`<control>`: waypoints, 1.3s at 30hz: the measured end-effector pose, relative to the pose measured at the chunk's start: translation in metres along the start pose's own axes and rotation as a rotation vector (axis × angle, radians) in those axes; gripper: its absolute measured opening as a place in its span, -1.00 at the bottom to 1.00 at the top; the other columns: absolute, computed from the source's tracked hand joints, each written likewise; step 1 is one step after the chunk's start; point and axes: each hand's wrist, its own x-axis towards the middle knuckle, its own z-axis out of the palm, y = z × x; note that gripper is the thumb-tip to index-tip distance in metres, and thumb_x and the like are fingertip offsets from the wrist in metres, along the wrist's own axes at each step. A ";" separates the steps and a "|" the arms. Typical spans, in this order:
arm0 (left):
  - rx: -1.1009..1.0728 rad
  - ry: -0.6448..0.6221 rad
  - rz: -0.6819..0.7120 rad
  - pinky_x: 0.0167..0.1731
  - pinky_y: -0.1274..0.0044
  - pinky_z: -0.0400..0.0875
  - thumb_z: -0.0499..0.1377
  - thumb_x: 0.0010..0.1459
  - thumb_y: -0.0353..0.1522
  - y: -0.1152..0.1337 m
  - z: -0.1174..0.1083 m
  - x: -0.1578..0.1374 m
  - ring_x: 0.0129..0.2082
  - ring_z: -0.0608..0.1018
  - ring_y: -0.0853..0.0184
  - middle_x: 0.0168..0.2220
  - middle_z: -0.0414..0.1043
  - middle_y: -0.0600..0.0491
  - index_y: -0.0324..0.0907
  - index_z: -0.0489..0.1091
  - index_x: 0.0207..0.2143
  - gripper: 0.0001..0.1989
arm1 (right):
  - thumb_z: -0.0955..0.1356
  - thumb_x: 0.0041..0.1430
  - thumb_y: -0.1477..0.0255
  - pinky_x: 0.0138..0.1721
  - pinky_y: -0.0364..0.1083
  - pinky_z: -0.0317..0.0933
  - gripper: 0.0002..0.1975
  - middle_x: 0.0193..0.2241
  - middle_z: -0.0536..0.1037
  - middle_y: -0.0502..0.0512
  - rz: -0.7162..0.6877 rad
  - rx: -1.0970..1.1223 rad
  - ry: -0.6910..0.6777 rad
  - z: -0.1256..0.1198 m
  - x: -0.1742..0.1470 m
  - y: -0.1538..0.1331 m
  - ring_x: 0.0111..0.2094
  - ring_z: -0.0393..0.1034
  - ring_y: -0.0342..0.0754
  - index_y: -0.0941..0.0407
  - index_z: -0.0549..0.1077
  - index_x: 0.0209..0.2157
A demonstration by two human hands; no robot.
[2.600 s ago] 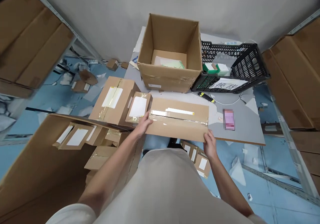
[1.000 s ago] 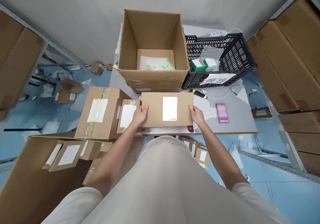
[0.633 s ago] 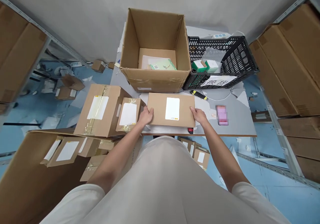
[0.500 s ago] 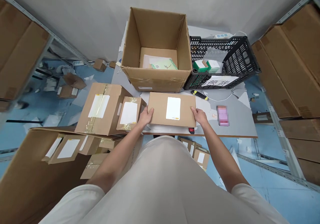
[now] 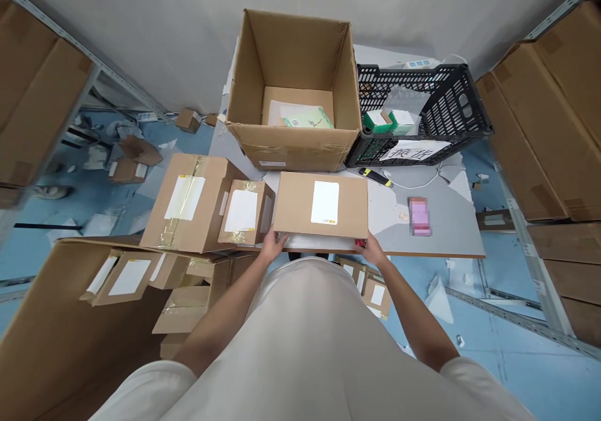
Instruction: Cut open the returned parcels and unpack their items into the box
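A flat cardboard box [image 5: 295,199] with a white label lies in front of me near the table's front edge. My left hand [image 5: 272,246] is at its near left corner, thumb toward the front and fingers partly hidden by the box. At the near right corner, my right hand [image 5: 372,250] holds the box low, its fingertips mostly hidden. Beside that hand a small red object [image 5: 360,243] shows under the box's front edge. To the left stands a small taped box [image 5: 243,211] with a label, next to a larger taped carton [image 5: 186,205].
A large open carton [image 5: 293,146] with a green packet [image 5: 310,119] inside stands behind. Right of it is a black crate [image 5: 422,80] holding green-white boxes. A yellow-black cutter [image 5: 375,177] and pink item [image 5: 419,216] lie on the table [image 5: 446,227]. A big carton [image 5: 89,339] of parcels stands lower left.
Both hands have slid from the flat box's sides down to its near corners. The box's near left corner has shifted slightly left.
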 end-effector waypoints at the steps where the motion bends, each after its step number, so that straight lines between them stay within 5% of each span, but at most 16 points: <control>1: -0.019 0.002 -0.007 0.07 0.20 0.28 0.26 -0.06 -0.12 0.001 0.002 0.002 0.00 0.47 0.11 -0.06 0.45 -0.15 -0.22 0.30 0.02 -0.39 | 0.43 -0.17 0.30 -0.07 0.14 0.28 -0.52 -0.21 0.54 0.16 0.008 -0.005 0.003 0.004 0.000 0.000 -0.15 0.40 0.08 0.14 0.43 -0.14; 9: -0.017 0.084 0.072 -0.05 0.34 0.38 0.20 0.03 -0.09 0.034 -0.004 0.005 -0.09 0.47 0.21 -0.14 0.42 -0.09 -0.23 0.32 -0.04 -0.47 | 0.26 0.10 0.08 -0.15 0.03 0.27 -0.56 -0.18 0.44 0.21 -0.016 -0.119 0.067 -0.006 0.012 -0.020 -0.17 0.34 0.03 0.15 0.36 -0.17; 15: 0.264 0.268 0.133 -0.22 0.46 0.36 0.08 0.12 -0.03 0.078 -0.015 0.018 -0.26 0.46 0.28 -0.26 0.43 -0.05 -0.24 0.39 -0.07 -0.49 | 0.06 0.24 0.01 -0.21 -0.02 0.18 -0.46 -0.32 0.48 0.22 -0.076 -0.539 0.092 -0.028 0.038 -0.075 -0.25 0.35 0.07 0.13 0.40 -0.32; 22: 0.449 0.142 -0.026 -0.32 0.46 0.29 -0.06 0.17 0.05 0.098 -0.024 0.038 -0.34 0.47 0.21 -0.35 0.49 -0.09 -0.25 0.49 -0.25 -0.41 | -0.04 0.25 -0.07 -0.27 -0.06 0.14 -0.29 -0.32 0.56 0.36 0.143 -0.709 -0.003 -0.024 0.056 -0.098 -0.23 0.43 0.15 0.14 0.45 -0.42; 27: 0.392 0.176 0.009 -0.25 0.43 0.32 -0.06 0.17 0.03 0.092 -0.020 0.038 -0.28 0.49 0.17 -0.30 0.52 -0.11 -0.28 0.50 -0.23 -0.41 | 0.01 0.21 -0.11 -0.18 -0.02 0.18 -0.27 -0.20 0.56 0.39 0.185 -0.627 -0.028 -0.025 0.061 -0.091 -0.14 0.42 0.17 0.19 0.49 -0.27; 31: 0.260 0.156 0.048 -0.09 0.36 0.34 -0.10 0.20 0.01 0.080 -0.021 0.031 -0.13 0.49 0.13 -0.17 0.51 -0.13 -0.28 0.49 -0.14 -0.40 | 0.02 0.20 -0.12 -0.06 0.01 0.21 -0.27 -0.10 0.55 0.28 0.186 -0.379 -0.051 -0.028 0.055 -0.079 -0.05 0.40 0.12 0.15 0.49 -0.14; 35: 0.066 0.168 0.118 0.12 0.30 0.23 -0.03 0.18 0.00 0.060 -0.024 0.010 0.10 0.39 0.13 0.04 0.41 -0.12 -0.21 0.39 0.03 -0.41 | 0.01 0.22 -0.07 -0.15 0.03 0.32 -0.29 -0.09 0.53 0.24 0.203 -0.106 -0.025 -0.029 0.040 -0.058 -0.16 0.45 0.07 0.14 0.43 -0.01; 39: -0.163 -0.005 0.192 0.18 0.29 0.20 0.14 0.03 0.03 0.038 -0.024 -0.014 0.20 0.31 0.13 0.13 0.33 -0.12 -0.18 0.23 0.17 -0.27 | 0.19 0.18 0.15 -0.03 0.05 0.30 -0.44 0.08 0.40 0.23 0.085 0.028 0.041 -0.030 0.021 -0.030 -0.09 0.42 0.01 0.10 0.28 0.16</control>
